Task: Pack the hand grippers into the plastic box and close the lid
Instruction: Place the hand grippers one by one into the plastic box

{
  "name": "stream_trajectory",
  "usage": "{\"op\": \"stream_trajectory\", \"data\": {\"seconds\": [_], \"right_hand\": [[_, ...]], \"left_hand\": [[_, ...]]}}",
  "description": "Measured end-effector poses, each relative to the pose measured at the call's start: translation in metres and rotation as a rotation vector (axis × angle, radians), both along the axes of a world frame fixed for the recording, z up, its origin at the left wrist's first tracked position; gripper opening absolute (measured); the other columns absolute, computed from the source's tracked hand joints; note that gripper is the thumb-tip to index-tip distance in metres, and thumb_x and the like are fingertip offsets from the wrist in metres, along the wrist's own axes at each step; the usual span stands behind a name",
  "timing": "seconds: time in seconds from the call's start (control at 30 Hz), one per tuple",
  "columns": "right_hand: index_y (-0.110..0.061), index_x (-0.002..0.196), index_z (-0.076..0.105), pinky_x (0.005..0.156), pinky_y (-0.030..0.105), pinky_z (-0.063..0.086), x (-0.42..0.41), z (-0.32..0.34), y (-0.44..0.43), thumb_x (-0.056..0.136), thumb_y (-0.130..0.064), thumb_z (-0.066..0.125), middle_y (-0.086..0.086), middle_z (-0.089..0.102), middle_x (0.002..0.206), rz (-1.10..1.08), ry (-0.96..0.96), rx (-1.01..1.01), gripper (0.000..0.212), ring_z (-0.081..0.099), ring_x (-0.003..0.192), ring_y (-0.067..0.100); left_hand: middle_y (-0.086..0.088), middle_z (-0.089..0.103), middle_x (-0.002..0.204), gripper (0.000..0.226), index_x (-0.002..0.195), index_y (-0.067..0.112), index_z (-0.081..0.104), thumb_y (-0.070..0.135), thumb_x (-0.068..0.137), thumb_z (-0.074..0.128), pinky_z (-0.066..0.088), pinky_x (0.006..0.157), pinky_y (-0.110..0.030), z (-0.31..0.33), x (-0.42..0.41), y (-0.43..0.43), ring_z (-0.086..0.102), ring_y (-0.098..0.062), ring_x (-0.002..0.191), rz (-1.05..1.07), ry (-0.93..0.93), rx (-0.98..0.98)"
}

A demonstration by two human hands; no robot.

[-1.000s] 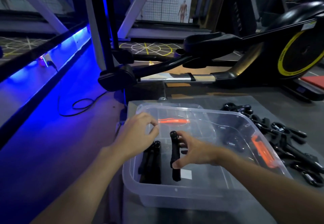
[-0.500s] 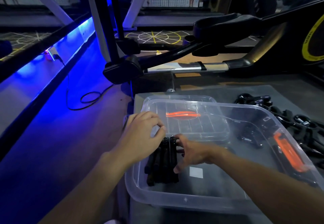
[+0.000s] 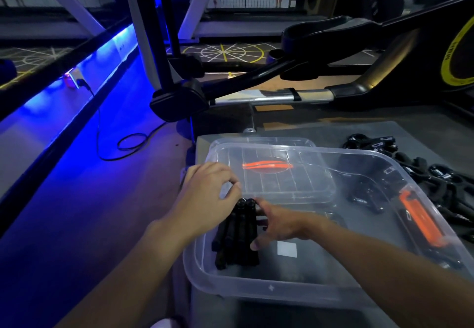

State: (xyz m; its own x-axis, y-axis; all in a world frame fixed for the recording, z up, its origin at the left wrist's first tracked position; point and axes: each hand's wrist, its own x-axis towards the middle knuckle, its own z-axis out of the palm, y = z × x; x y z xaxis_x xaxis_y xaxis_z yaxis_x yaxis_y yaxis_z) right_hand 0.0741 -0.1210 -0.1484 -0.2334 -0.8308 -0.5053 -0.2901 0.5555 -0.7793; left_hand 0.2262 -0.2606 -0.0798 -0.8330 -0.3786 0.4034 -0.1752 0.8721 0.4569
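Head view: clear plastic box (image 3: pixel 282 289) sits open on the grey counter (image 3: pixel 320 132), both forearms reaching in over its near-left corner

Left grip (image 3: pixel 205 199) is at the box's left wall, fingers curled w/ thumb & index tips close together. It lies against the left side of the packed hand grippers (image 3: pixel 238 235), but its palm hides the contact, so can't tell if it actually grasps them

Right grip (image 3: pixel 279 225) is inside the box, grasping the right side of that same bundle: fingers curl round the far ends of the handles, thumb on the nearer part

So the bundle is directly between the two grips, touching both. It's black, handles side by side, lengthwise front-to-back, lying on the box floor at the left end. A white sticker (image 3: pixel 287 249) is on the floor just right of the right grip's thumb

Lid (image 3: pixel 272 173) is off, lying flat beyond both grips, partly seen through the far box wall, w/ an orange latch (image 3: pixel 266 166) on it. A 2nd orange clip (image 3: pixel 420 220) is on the box's right wall, well right of the right grip

Loose hand grippers (image 3: pixel 436 181) are heaped on the counter outside the box, far right of both grips

Behind the counter: exercise machine (image 3: pixel 333 35). Left of the left grip, a blue-lit floor w/ a looped cable (image 3: pixel 128 145)
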Motion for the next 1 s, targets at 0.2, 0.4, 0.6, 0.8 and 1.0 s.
{"op": "stream_trajectory", "data": {"seconds": [0.2,0.4,0.6,0.8,1.0], "right_hand": [[-0.03,0.153,0.0,0.093,0.026,0.043,-0.001,0.025,0.008,0.072,-0.02,0.085,0.002,0.028,0.154,0.024,0.123,0.067,0.118,0.046,0.129,0.019],[-0.032,0.148,0.022,0.096,0.041,0.053,-0.027,0.074,0.046,0.076,-0.023,0.081,0.004,0.045,0.137,-0.253,0.23,-0.199,0.093,0.065,0.105,0.021],[-0.018,0.137,0.042,0.084,0.033,0.054,-0.047,0.135,0.136,0.086,-0.006,0.068,0.003,0.061,0.114,-0.617,0.313,-0.524,0.059,0.063,0.088,0.017],[-0.009,0.13,0.047,0.072,0.028,0.051,-0.069,0.133,0.245,0.086,0.003,0.063,0.011,0.064,0.102,-0.884,0.403,-0.51,0.048,0.058,0.078,0.017],[-0.008,0.128,0.05,0.079,0.037,0.054,-0.085,0.07,0.327,0.085,-0.004,0.066,0.005,0.065,0.096,-1.018,0.395,-0.3,0.047,0.062,0.08,0.016]], "left_hand": [[0.02,0.064,0.093,0.028,0.083,0.029,0.067,0.043,0.085,0.043,0.026,0.091,-0.024,0.005,-0.002,0.0,0.049,0.002,0.097,-0.001,-0.037,0.0],[0.012,0.068,0.093,0.039,0.082,0.026,0.069,0.05,0.078,0.039,0.033,0.088,-0.031,0.031,-0.03,0.024,0.054,-0.011,0.101,-0.027,0.041,0.052],[0.012,0.066,0.093,0.024,0.086,0.024,0.069,0.039,0.084,0.05,0.044,0.091,-0.035,0.057,-0.084,0.102,0.056,-0.015,0.098,-0.25,0.071,0.179],[0.014,0.064,0.094,0.03,0.085,0.029,0.065,0.047,0.082,0.041,0.046,0.091,-0.042,0.055,-0.133,0.192,0.058,-0.014,0.097,-0.514,0.017,0.142],[0.012,0.062,0.102,0.042,0.094,0.025,0.068,0.052,0.081,0.039,0.044,0.096,-0.036,0.034,-0.163,0.245,0.056,-0.01,0.101,-0.629,-0.046,0.097]]}}
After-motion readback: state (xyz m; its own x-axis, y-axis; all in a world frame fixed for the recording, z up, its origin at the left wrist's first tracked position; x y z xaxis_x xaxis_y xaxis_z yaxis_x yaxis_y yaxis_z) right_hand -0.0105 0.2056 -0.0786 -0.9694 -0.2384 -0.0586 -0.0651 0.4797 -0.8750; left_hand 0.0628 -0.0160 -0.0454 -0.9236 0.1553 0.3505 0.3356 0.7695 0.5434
